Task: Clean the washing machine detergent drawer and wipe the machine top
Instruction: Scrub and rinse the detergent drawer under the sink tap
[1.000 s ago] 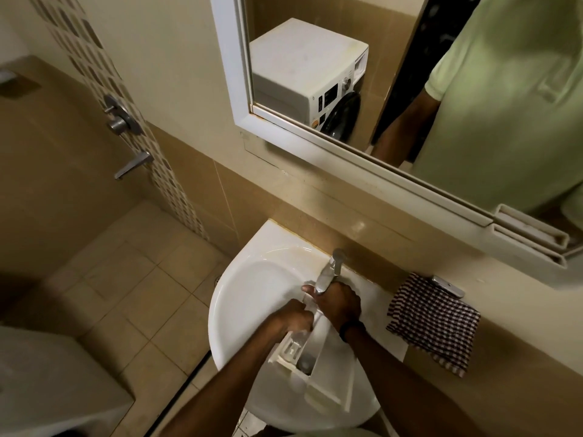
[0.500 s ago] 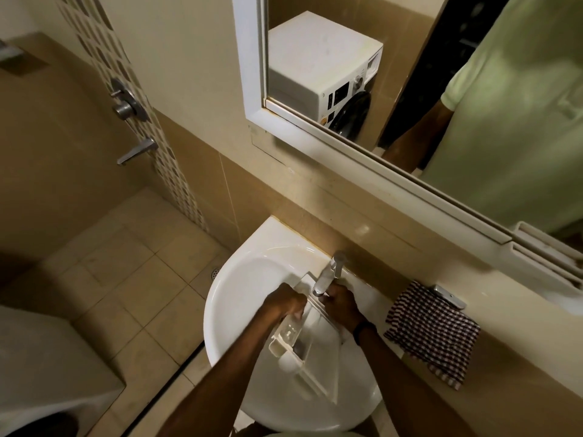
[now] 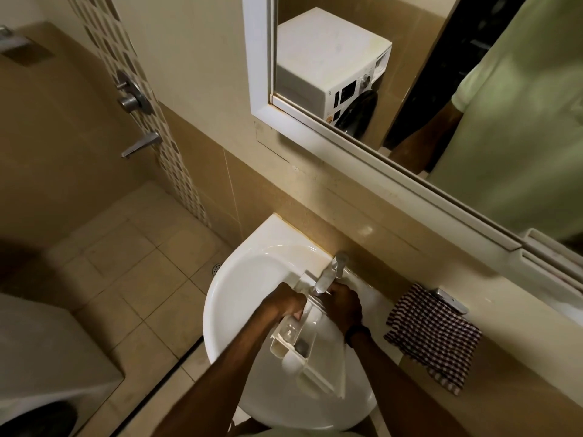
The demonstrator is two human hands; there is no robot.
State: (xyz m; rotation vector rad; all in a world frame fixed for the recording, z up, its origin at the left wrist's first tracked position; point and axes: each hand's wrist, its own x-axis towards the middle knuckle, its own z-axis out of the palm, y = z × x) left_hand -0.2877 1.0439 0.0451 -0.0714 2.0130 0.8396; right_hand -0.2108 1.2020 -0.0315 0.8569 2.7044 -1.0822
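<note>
The white moulded-plastic detergent drawer (image 3: 303, 339) lies tilted lengthwise in the round white ceramic basin (image 3: 233, 294), its far end under the chrome tap (image 3: 328, 275). The left hand (image 3: 285, 305) grasps the left wall, fingers clenched over the rim. The right hand (image 3: 344, 304) curls round the right wall beside the spout. The drawer is judged light, rigid and slippery when wet: grip the outer walls, not the thin partitions. A soft dark-and-white checked cloth (image 3: 432, 335) lies on the beige stone bench (image 3: 520, 357) beside the basin.
</note>
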